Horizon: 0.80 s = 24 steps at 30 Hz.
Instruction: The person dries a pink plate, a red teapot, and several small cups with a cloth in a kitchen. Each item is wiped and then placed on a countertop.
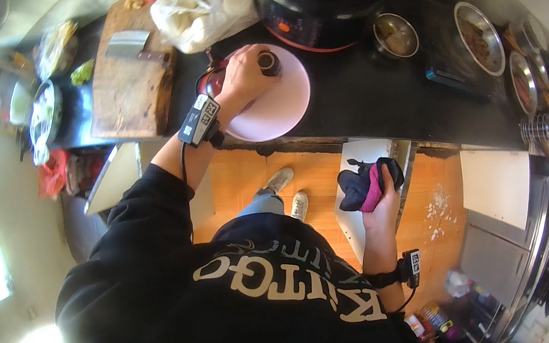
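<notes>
My left hand [249,72] is closed around a dark, round-mouthed container [269,63] at the upper left of a pale pink basin [286,102]. A red, rounded object [211,81] shows beside that hand, partly hidden by it; its kind is unclear. My right hand [384,199] grips a bundled dark cloth [354,188] with a magenta band, held past the counter's front edge, above the floor and a white cabinet door.
A cleaver [128,44] lies on a wooden chopping board [129,91] at left. Behind the basin stand a plastic bag of white items [198,9] and a black electric cooker [311,7]. Metal bowls [396,36] sit at right. An open white cabinet door [352,229] juts out below.
</notes>
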{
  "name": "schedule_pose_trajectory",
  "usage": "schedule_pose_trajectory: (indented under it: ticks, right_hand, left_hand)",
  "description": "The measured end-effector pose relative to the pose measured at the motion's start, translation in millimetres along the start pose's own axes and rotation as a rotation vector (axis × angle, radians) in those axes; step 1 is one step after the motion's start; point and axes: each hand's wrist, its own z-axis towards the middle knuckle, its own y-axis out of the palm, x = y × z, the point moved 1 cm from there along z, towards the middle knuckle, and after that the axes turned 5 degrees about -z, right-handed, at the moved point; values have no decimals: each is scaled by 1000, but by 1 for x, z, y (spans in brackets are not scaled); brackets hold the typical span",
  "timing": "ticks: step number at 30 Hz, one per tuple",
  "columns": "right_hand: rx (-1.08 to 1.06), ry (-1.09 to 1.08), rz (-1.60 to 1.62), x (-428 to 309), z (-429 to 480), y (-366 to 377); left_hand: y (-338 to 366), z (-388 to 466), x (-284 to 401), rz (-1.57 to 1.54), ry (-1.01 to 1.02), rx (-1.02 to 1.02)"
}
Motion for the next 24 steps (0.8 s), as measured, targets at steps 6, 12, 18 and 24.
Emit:
schedule_pose_trajectory:
  ticks: [6, 12, 18, 24]
  right_hand:
    - [100, -134, -23, 6, 4, -6]
    - [218, -187, -27, 16, 9, -7]
    - [246, -262, 11, 13, 7, -5]
    - [296, -289, 83, 19, 0, -13]
  left_hand:
    - [23, 47, -40, 234, -98, -141]
    - [30, 63, -64, 308, -164, -226]
    - [32, 69, -73, 398, -114, -280]
    - [29, 80, -80, 609, -126, -346]
